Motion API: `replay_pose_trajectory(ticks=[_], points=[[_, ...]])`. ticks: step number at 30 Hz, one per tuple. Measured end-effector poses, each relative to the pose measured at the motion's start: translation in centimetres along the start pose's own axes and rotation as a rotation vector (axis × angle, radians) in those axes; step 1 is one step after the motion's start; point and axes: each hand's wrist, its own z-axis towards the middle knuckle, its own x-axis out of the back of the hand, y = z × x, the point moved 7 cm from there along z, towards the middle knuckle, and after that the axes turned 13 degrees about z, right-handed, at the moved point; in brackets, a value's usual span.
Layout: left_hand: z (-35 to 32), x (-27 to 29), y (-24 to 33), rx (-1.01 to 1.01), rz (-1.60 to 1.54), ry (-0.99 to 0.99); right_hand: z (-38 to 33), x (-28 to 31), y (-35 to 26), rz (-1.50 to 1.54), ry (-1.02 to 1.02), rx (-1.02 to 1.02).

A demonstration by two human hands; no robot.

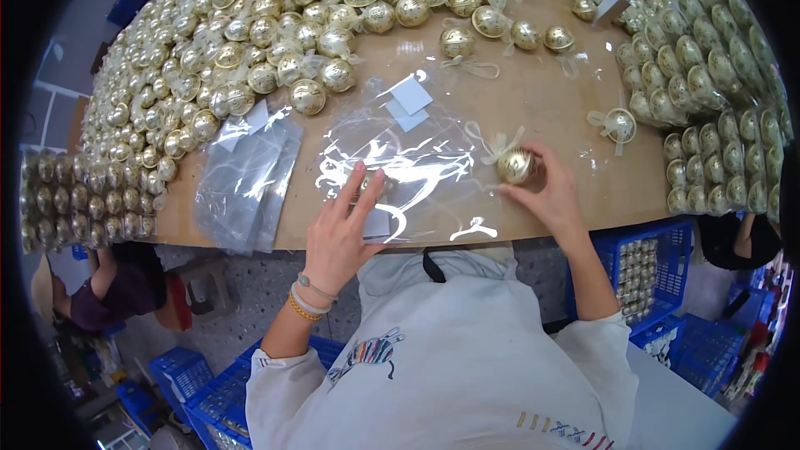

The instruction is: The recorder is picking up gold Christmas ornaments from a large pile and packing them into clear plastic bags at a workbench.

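Observation:
My right hand (552, 196) grips a shiny gold ball ornament (517, 166) between thumb and fingers. A pale sheer ribbon bow (500, 143) rises from the ball's upper left. My left hand (335, 229) rests on a clear plastic package (417, 171) near the table's front edge, its fingers stretched out and apart. Glare hides much of the plastic, and what lies beneath those fingers is hard to make out. Two pale blue-white cards (412, 97) lie at the package's far end.
Loose gold ornaments (275, 29) heap across the far and left table. Flat clear bags (247, 183) lie to the left. Packed ornament trays are stacked at right (717, 158) and left (87, 200). One ornament (619, 126) lies alone. Blue crates (667, 271) stand below; a person (117, 287) sits at left.

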Motion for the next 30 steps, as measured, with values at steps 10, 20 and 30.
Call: replay_pose_trajectory(ticks=[10, 20, 30], points=[[-0.8, -0.4, 0.4, -0.014, 0.001, 0.023, 1.6, -11.5, -3.8, 0.004, -0.694, -0.036], [-1.0, -0.5, 1.5, 0.092, 0.017, 0.08, 0.4, -18.5, -1.8, 0.672, -1.0, -0.643], [-0.5, -1.1, 0.8, -0.066, -0.001, 0.035, 19.9, -3.5, 0.7, -0.268, -0.358, -0.024]])
